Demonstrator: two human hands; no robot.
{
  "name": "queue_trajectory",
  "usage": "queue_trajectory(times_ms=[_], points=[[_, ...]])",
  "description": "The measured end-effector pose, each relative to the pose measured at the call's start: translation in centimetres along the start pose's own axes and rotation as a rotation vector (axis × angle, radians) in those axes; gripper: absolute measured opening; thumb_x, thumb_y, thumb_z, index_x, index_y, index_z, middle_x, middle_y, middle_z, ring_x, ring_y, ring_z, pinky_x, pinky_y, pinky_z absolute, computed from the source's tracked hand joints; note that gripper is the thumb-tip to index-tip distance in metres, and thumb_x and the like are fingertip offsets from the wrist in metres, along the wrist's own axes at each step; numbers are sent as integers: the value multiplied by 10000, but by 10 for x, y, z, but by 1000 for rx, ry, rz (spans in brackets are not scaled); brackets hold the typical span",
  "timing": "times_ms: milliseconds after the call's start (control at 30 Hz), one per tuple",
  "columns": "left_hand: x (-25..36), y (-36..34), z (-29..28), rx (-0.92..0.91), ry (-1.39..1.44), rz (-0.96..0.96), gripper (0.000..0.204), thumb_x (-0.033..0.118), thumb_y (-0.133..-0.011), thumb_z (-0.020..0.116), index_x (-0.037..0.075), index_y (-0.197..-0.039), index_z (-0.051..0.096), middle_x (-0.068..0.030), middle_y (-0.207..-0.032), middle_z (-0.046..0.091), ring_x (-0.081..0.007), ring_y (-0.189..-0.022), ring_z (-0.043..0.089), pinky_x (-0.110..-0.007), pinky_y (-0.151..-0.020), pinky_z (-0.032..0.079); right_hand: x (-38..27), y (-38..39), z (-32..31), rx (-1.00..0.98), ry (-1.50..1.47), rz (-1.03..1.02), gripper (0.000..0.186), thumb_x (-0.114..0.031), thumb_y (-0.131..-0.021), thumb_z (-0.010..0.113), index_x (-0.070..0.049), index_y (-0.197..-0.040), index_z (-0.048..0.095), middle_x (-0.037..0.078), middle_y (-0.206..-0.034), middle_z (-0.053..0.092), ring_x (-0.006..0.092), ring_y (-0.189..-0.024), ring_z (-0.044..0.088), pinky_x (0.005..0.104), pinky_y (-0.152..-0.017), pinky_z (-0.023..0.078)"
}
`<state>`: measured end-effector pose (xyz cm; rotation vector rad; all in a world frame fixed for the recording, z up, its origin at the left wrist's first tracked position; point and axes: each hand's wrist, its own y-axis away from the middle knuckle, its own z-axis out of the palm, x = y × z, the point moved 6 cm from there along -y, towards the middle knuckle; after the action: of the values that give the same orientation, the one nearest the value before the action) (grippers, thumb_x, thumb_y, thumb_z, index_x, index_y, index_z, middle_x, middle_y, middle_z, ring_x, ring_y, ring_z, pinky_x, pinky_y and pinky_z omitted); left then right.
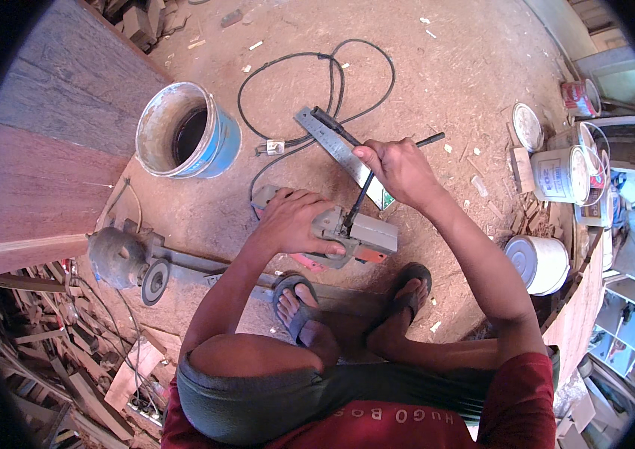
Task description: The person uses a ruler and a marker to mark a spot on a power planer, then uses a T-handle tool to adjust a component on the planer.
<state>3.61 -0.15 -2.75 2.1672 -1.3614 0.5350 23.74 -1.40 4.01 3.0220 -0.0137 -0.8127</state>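
My left hand (298, 221) grips a grey power tool (370, 236) with an orange part, low over the floor between me and the cable, its fingers curled over the body. My right hand (400, 168) is closed around a black bar wrench (360, 200), whose shaft reaches down to the tool's top. A long metal strip (316, 129) lies beyond the tool, partly hidden by the wrench and my right hand. A black power cable (364, 46) loops on the floor, with a plug (275, 147) near the strip.
A blue bucket (220, 142) stands at left, near a bench grinder (119, 258) and wooden panels (55, 127). Wood scraps (70, 374) pile at lower left. Several paint pails (560, 176) and lids line the right, beside a white shelf unit (624, 322). My sandalled feet flank the tool's near side.
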Motion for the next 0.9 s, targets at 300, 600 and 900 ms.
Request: queue_trajectory(times_ms=[300, 600, 900], points=[[-1, -2, 0, -13, 10, 18, 981, 808, -648, 746, 124, -1348, 681, -122, -1348, 664, -302, -1350, 540, -477, -1147, 323, 0, 0, 5, 22, 82, 14, 523, -454, -1087, 464, -8, -915, 675, 220, -694, 660, 428, -692, 675, 507, -675, 532], [-5, -4, -5, -60, 74, 47, 983, 774, -636, 782, 93, -1337, 679, -137, -1359, 654, -334, -1307, 564, -471, -1129, 353, 2, 5, -1, 213, 235, -201, 272, -288, -969, 695, -36, -1004, 599, 153, -854, 672, 311, -869, 643, 435, -842, 438], [-5, -2, -7, -65, 101, 36, 977, 731, -628, 809, 80, -1344, 672, -136, -1389, 642, -329, -1330, 548, -467, -1130, 355, 12, 2, 19, 189, 275, -399, 174, -165, -909, 708, -79, -1033, 622, 83, -918, 669, 255, -879, 637, 408, -837, 443]])
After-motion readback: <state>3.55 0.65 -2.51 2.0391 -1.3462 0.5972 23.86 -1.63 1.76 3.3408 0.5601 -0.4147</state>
